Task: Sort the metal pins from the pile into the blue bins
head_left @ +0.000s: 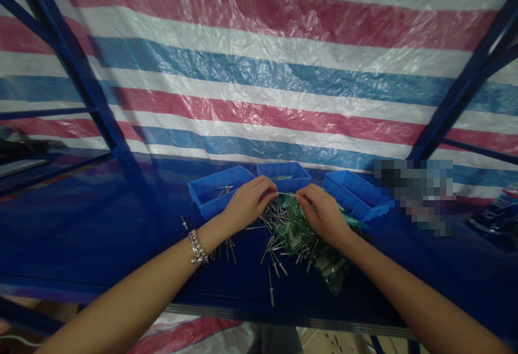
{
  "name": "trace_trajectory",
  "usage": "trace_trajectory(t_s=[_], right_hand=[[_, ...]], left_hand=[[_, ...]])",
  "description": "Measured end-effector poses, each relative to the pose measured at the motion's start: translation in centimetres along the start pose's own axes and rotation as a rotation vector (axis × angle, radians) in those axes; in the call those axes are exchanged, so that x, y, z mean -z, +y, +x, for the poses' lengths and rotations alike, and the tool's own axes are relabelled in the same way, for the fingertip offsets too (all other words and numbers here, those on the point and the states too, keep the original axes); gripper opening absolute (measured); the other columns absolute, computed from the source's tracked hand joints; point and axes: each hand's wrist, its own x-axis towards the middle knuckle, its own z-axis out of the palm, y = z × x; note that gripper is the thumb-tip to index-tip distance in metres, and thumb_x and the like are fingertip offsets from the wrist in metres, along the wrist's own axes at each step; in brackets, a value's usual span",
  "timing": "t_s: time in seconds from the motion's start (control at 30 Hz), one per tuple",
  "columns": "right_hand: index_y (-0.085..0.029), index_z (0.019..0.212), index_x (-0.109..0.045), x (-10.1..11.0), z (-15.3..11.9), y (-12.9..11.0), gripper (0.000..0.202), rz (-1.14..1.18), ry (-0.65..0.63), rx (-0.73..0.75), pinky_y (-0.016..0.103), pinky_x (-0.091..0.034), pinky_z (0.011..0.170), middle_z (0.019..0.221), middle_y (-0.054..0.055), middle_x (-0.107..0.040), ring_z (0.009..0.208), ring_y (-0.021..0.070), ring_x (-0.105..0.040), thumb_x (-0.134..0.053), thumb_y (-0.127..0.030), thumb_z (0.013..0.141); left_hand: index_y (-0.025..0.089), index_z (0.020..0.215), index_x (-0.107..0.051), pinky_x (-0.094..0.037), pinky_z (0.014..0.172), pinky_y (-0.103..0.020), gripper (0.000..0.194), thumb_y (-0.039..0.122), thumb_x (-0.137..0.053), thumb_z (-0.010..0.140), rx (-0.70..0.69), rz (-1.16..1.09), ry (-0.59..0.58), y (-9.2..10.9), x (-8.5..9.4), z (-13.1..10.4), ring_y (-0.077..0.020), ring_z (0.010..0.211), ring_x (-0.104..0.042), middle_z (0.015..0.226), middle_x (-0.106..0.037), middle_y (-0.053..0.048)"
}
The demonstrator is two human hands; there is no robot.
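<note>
A thin metal blind rivet (286,193) spans the gap between my hands, above the pile. My left hand (256,196) pinches one end, and a beaded bracelet circles that wrist. At the other end, the fingertips of my right hand (321,211) are closed on it. Below them lies a heap of loose blind rivets (274,219), partly spilling from a crumpled green plastic bag (299,230). My right hand and forearm hide part of this bag. Several rivets are scattered nearer the front edge, including a single rivet (271,289).
Behind the hands stand three blue bins: a left bin (212,182) with a few rivets inside, a middle bin (267,170) with something greenish, and a right bin (376,212). Blue frame posts (87,84) rise at both sides of the blue table (133,235). Striped sheeting (259,73) hangs behind.
</note>
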Motion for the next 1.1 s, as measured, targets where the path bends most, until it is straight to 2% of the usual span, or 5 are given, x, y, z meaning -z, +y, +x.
trace_trajectory(t_s=[0.4, 1.1], right_hand=[[-0.017, 0.102, -0.057, -0.17, -0.06, 0.1, 0.021, 0.0, -0.005, -0.015, 0.035, -0.05, 0.07, 0.099, 0.005, -0.06, 0.081, 0.0149, -0.059, -0.05, -0.031, 0.089], [-0.017, 0.101, -0.058, -0.08, 0.02, 0.02, 0.02, -0.011, -0.004, 0.014, 0.035, -0.05, 0.071, 0.099, 0.005, -0.06, 0.081, 0.0149, -0.059, -0.051, -0.03, 0.089]], left_hand=[[0.013, 0.1, -0.056, -0.052, 0.07, -0.033, 0.02, 0.03, -0.051, 0.089, -0.02, 0.006, 0.029, 0.47, 0.39, 0.06, -0.0148, 0.08, -0.059, 0.095, -0.06, -0.005], [0.013, 0.1, -0.056, -0.052, 0.068, -0.032, 0.021, 0.03, -0.051, 0.089, -0.015, -0.025, -0.001, 0.59, 0.24, -0.07, -0.0146, 0.079, -0.059, 0.095, -0.059, -0.004]])
